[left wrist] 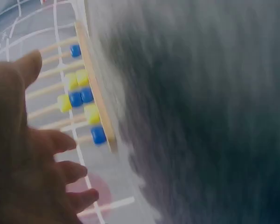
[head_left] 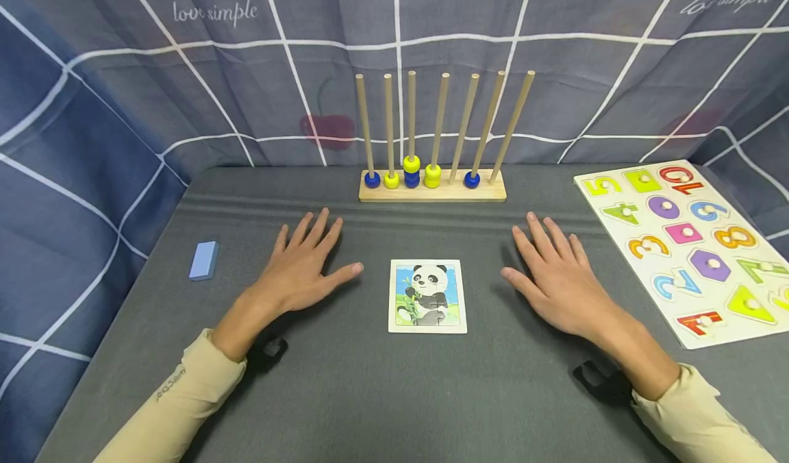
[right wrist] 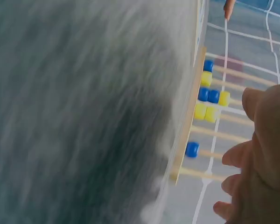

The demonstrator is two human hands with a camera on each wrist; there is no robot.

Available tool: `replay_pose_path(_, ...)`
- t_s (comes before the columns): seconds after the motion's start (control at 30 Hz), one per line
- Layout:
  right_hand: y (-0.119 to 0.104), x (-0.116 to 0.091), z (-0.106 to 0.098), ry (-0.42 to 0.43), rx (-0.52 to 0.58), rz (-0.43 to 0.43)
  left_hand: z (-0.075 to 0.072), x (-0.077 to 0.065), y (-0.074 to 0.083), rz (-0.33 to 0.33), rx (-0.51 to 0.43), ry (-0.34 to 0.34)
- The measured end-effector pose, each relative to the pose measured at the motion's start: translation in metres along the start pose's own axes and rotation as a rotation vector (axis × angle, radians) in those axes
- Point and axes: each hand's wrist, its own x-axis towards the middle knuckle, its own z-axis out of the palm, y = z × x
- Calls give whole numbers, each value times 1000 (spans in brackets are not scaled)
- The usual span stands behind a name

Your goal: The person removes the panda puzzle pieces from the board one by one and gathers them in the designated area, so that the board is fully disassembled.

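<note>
A square panda puzzle [head_left: 427, 296] with a pale frame lies flat between the two hands in the head view. To its left is my left hand [head_left: 304, 269], palm down, fingers spread and holding nothing. My right hand [head_left: 555, 281] lies in the same way on the other side, its fingers pointing away from me. Beyond both hands stands a wooden bead rack [head_left: 433, 192] with upright pegs; blue and yellow beads sit low on several of them. Both wrist views show the same rack [left wrist: 94, 88] [right wrist: 190, 126] past the fingers.
A light blue block [head_left: 203, 261] lies at the left on the grey table [head_left: 345, 394]. On the right is a white number and shape board [head_left: 653, 271], close to the right hand. A dark checked curtain [head_left: 456, 11] hangs behind and at the sides.
</note>
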Motion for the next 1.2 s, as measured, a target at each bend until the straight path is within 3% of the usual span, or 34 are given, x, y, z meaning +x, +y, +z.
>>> replay_pose_path(0.17, -19, 10, 2, 88, 80, -136, 3, -7, 24, 31, -121, 72)
replay_pose_path(0.3, -40, 21, 9, 125, 181, -217, 14, -15, 51, 55, -236, 85)
replay_pose_path(0.5, -72, 45, 21, 44, 387, -230, 27, -28, 74, 176, -235, 26)
replay_pose_path(0.63, -83, 59, 28, -69, 506, -135, 31, -26, 77, 215, -212, -24)
replay_pose_path(0.77, -86, 69, 31, -135, 528, -67, 32, -20, 75, 201, -248, -72)
replay_pose_path(1.2, -88, 79, 37, -232, 512, -111, 30, -20, 63, 247, -305, -95)
